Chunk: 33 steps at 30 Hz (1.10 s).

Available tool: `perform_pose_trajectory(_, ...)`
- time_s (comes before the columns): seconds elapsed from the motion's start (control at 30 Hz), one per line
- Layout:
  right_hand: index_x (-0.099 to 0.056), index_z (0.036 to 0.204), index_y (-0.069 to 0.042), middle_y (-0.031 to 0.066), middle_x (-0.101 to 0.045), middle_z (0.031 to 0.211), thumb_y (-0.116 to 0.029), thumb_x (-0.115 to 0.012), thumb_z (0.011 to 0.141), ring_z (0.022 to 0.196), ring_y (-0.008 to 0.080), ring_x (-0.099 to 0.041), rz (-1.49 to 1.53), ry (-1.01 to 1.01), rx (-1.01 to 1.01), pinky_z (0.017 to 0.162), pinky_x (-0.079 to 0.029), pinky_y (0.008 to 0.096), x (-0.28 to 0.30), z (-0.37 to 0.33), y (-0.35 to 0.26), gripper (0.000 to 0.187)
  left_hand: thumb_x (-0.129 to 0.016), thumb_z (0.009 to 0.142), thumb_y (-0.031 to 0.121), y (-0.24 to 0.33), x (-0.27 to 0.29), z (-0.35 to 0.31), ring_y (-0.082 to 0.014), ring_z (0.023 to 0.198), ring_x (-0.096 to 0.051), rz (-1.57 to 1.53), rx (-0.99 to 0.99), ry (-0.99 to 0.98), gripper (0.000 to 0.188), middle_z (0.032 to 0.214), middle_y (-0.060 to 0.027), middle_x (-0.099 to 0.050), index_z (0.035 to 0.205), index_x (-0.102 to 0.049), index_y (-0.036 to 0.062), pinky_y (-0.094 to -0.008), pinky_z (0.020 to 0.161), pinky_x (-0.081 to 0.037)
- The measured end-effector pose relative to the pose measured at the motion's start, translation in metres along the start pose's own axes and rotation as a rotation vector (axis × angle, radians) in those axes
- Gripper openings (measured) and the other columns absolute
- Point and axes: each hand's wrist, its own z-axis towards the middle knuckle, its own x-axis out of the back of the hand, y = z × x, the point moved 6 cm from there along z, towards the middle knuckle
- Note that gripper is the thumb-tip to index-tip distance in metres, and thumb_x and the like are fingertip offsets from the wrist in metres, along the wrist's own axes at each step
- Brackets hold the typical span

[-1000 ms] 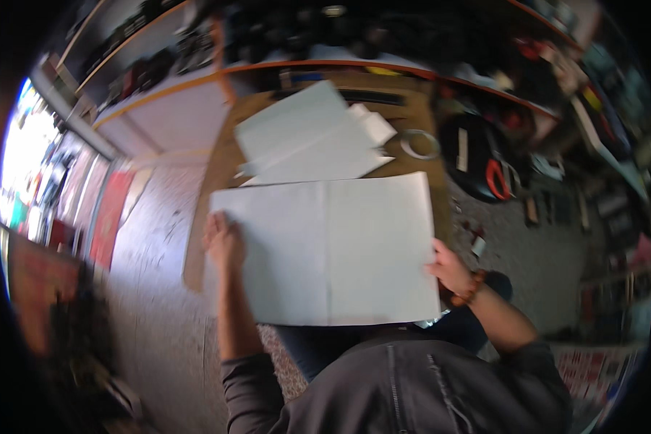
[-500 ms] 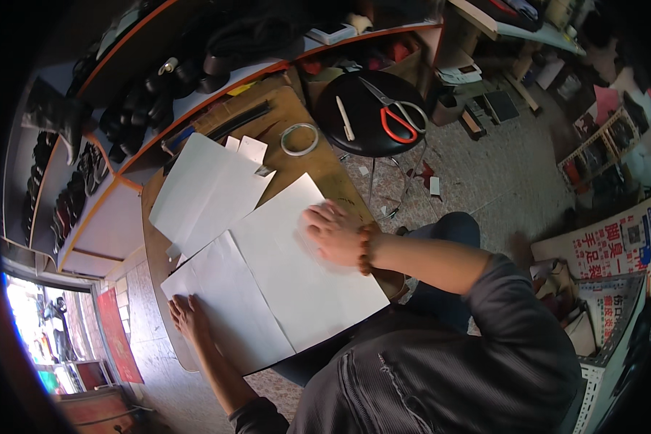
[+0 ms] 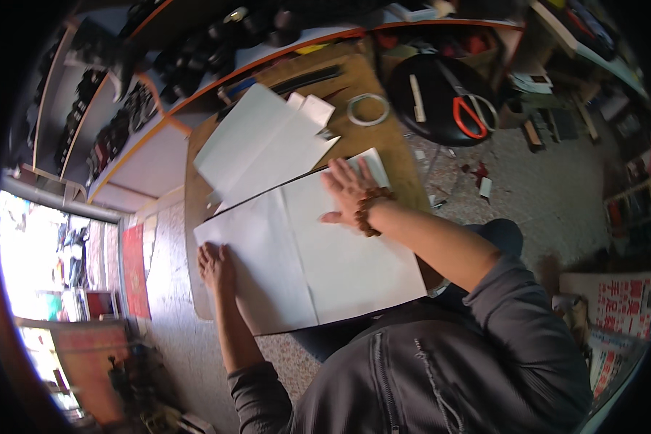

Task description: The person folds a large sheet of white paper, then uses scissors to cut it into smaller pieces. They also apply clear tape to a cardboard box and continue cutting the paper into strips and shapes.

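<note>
Two large white sheets lie side by side on a wooden table, with a thin dark layer showing under their far and near edges. My right hand (image 3: 351, 194), a brown bead bracelet at its wrist, presses flat with spread fingers near the far end of the right sheet (image 3: 358, 264). At the outer edge of the left sheet (image 3: 262, 246), my left hand (image 3: 215, 266) rests with fingers stretched out. Neither hand grips anything. A third pale sheet (image 3: 264, 145), creased lengthwise, lies beyond them beside small white paper pieces (image 3: 315, 110).
The wooden table (image 3: 401, 163) also carries a ring-shaped roll (image 3: 351, 108). Beside it stands a round black stool (image 3: 437, 79) bearing orange-handled scissors (image 3: 467, 117) and a pale pen-like stick (image 3: 417, 98). Shelves of dark shoes (image 3: 123, 123) line the far left. Scraps (image 3: 484, 186) litter the floor.
The view has shifted, moving the scene. My right hand has slid toward the far end of its sheet and spread its fingers. The sheets' far edges now line up more evenly.
</note>
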Motion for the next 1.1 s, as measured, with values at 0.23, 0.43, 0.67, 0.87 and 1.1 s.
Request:
perform_pose_trajectory(0.23, -0.027, 0.142, -0.01, 0.0165, -0.019, 0.15, -0.063, -0.042, 0.085, 0.14, 0.0298, -0.014, -0.027, 0.049, 0.029, 0.113, -0.003, 0.0466, 0.007, 0.006, 0.003, 0.08, -0.042, 0.09, 0.048, -0.001, -0.001, 0.001, -0.0297, 0.136, -0.024, 0.005, 0.046, -0.047, 0.064, 0.146, -0.0151, -0.029, 0.137, -0.035, 0.0054, -0.0435, 0.111, -0.018)
perform_pose_trajectory(0.43, -0.029, 0.14, -0.01, 0.0171, -0.025, 0.145, -0.063, -0.045, 0.084, 0.136, 0.0306, -0.02, -0.077, 0.09, 0.046, 0.113, -0.008, 0.0491, 0.009, 0.006, 0.0, 0.079, -0.047, 0.09, 0.032, 0.02, 0.001, 0.012, -0.0333, 0.137, -0.021, -0.081, -0.271, 0.042, 0.05, 0.148, -0.0124, -0.027, 0.137, -0.037, 0.0156, -0.0574, 0.108, -0.017)
perform_pose_trajectory(0.67, -0.033, 0.137, -0.008, 0.0159, -0.031, 0.142, -0.06, -0.048, 0.084, 0.135, 0.0293, -0.024, -0.076, 0.145, 0.059, 0.112, -0.012, 0.0506, 0.013, 0.01, -0.001, 0.076, -0.036, 0.089, 0.058, 0.029, -0.003, 0.024, -0.0364, 0.139, -0.013, -0.058, -0.086, -0.107, 0.059, 0.152, -0.0081, -0.018, 0.142, -0.031, 0.0311, -0.0606, 0.107, -0.012)
perform_pose_trajectory(0.87, -0.035, 0.136, -0.006, 0.0157, -0.033, 0.141, -0.058, -0.051, 0.084, 0.133, 0.0277, -0.027, -0.072, 0.152, 0.087, 0.111, -0.013, 0.0506, 0.012, 0.016, 0.001, 0.075, -0.035, 0.089, 0.06, 0.034, 0.003, 0.026, -0.0354, 0.14, -0.012, -0.076, -0.065, -0.135, 0.06, 0.152, -0.0079, -0.017, 0.142, -0.032, 0.0308, -0.0598, 0.108, -0.011)
perform_pose_trajectory(1.1, -0.035, 0.135, -0.003, 0.0151, -0.035, 0.14, -0.054, -0.053, 0.084, 0.131, 0.0285, -0.03, -0.087, 0.196, 0.162, 0.107, -0.021, 0.0466, 0.015, 0.019, 0.0, 0.074, -0.033, 0.09, 0.06, 0.035, 0.007, 0.027, -0.0335, 0.14, -0.01, -0.088, -0.057, -0.145, 0.061, 0.152, -0.0078, -0.017, 0.142, -0.032, 0.0282, -0.0583, 0.108, -0.009)
